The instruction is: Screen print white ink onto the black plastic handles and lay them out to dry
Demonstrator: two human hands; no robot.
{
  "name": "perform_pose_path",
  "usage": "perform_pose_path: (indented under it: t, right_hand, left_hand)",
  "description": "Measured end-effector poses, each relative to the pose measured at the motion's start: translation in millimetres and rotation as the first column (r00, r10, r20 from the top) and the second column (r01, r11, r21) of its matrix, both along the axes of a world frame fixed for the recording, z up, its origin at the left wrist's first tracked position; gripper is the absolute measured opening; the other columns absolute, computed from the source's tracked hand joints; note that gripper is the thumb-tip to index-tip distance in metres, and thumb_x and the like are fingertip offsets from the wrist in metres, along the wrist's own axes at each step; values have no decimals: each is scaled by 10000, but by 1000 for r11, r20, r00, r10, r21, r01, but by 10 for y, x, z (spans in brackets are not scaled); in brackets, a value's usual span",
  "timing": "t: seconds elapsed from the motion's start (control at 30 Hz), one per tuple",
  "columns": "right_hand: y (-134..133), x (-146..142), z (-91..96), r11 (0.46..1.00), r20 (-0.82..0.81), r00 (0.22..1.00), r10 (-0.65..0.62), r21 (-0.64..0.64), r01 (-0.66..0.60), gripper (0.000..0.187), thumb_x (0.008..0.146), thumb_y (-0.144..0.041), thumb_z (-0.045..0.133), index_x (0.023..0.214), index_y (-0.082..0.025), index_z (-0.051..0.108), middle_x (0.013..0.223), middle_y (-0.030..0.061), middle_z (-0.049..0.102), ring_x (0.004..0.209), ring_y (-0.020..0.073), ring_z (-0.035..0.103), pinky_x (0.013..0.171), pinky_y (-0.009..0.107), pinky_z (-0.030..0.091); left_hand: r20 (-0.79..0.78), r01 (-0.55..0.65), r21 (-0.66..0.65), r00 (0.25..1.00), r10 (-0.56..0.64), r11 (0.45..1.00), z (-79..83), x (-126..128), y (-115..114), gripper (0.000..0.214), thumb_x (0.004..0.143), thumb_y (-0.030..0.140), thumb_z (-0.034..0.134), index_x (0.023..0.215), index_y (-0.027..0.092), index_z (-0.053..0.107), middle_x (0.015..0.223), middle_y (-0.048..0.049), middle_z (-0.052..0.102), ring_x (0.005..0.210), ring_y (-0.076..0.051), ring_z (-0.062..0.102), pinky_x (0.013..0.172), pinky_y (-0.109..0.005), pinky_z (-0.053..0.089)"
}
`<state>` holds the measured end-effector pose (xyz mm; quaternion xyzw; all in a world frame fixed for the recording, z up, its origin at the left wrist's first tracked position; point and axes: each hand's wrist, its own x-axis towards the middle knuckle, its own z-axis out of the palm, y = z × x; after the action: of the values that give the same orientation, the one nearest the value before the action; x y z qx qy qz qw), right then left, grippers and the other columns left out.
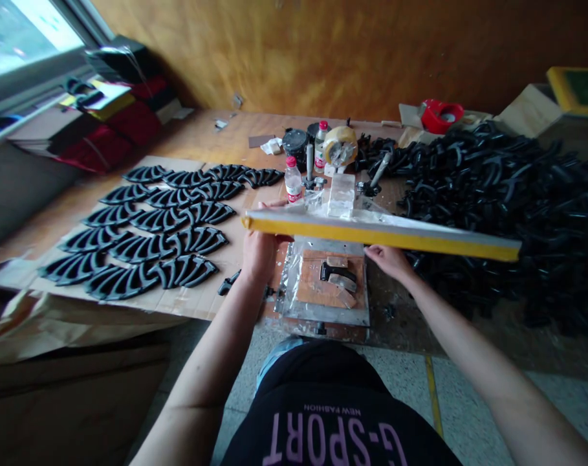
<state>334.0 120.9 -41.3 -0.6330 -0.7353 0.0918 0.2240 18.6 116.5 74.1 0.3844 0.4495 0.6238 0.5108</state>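
A long yellow-edged frame (pixel 381 234) is raised at a tilt over a small metal plate (pixel 323 310) wrapped in clear film. My left hand (pixel 259 249) is closed on the frame's left end. My right hand (pixel 391 259) reaches under the frame's front edge, its fingers partly hidden. On the plate's brown pad lies one black curved plastic part (pixel 339 274).
Rows of black curved parts (pixel 148 236) lie on cardboard (pixel 196 301) at left. A big heap of the same black parts (pixel 507 207) fills the right. Behind stand two small bottles (pixel 293 180), a black cup (pixel 295 144), a tape roll (pixel 339 145) and a red tape dispenser (pixel 442 115).
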Motion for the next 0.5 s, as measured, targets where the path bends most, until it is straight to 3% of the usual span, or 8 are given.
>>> perform_pose_path:
  t: [0.1, 0.2, 0.23, 0.3, 0.33, 0.37, 0.43, 0.5]
  right_hand:
    - [-293, -374, -301, 980, 99, 983, 158, -140, -143, 233, 849, -420, 643, 812, -190, 644, 903, 71, 658, 883, 210, 607, 809, 311, 470]
    - [-427, -704, -314, 961, 158, 982, 100, -272, -54, 148, 914, -311, 570, 887, -171, 609, 924, 104, 663, 903, 217, 602, 800, 306, 447]
    - [-471, -803, -270, 954, 142, 988, 55, -300, -10, 145, 933, -302, 542, 908, -171, 599, 888, 98, 667, 858, 210, 606, 765, 297, 445]
    - [-591, -1010, -166, 959, 71, 997, 24, -284, -3, 163, 952, -323, 519, 934, -176, 589, 858, 87, 670, 824, 206, 605, 728, 291, 442]
    - [-658, -1109, -123, 969, 26, 997, 75, -238, -67, 170, 951, -335, 523, 928, -182, 591, 868, 85, 672, 847, 207, 603, 734, 291, 444]
    - [-720, -1187, -91, 966, -21, 983, 185, -180, -186, 168, 948, -339, 533, 910, -189, 598, 891, 80, 675, 883, 205, 600, 754, 289, 448]
    - [-784, -1199, -62, 886, -93, 888, 450, -77, -457, 149, 944, -311, 549, 873, -203, 622, 931, 53, 684, 936, 185, 593, 813, 279, 450]
    - [-732, -907, -63, 835, -96, 834, 543, -42, -548, 130, 937, -221, 543, 873, -211, 656, 948, 30, 692, 943, 167, 588, 857, 279, 446]
  left_hand:
    - [70, 10, -4, 997, -10, 1000, 24, 120, -12, 441, 920, 561, 449, 1176, 218, 555, 906, -39, 683, 744, -121, 650, 584, -212, 496]
    - [149, 115, -237, 986, -81, 965, -247, 282, -370, 462, 899, 564, 491, 1150, 182, 558, 900, -69, 707, 706, -138, 661, 542, -217, 492]
    - [177, 216, -372, 971, -160, 902, -384, 346, -533, 476, 884, 569, 514, 1116, 157, 577, 896, -93, 715, 691, -155, 667, 519, -227, 491]
    - [275, 418, -591, 908, -315, 690, -665, 463, -844, 475, 872, 558, 544, 1102, 145, 597, 1012, -142, 720, 781, -210, 700, 535, -269, 525]
    - [318, 451, -634, 893, -320, 628, -791, 500, -968, 439, 884, 538, 537, 1085, 153, 604, 1056, -144, 714, 831, -222, 706, 577, -291, 549]
    - [342, 446, -659, 895, -287, 605, -901, 510, -1060, 388, 901, 508, 526, 1052, 161, 610, 1067, -136, 713, 860, -222, 708, 622, -305, 566]
    - [328, 359, -684, 929, -173, 635, -1074, 414, -1148, 303, 924, 443, 507, 959, 162, 614, 1014, -113, 722, 837, -197, 711, 669, -301, 575]
    - [214, 213, -701, 973, -84, 681, -1223, 130, -1153, 274, 921, 409, 511, 924, 155, 615, 987, -103, 725, 784, -176, 713, 635, -270, 569]
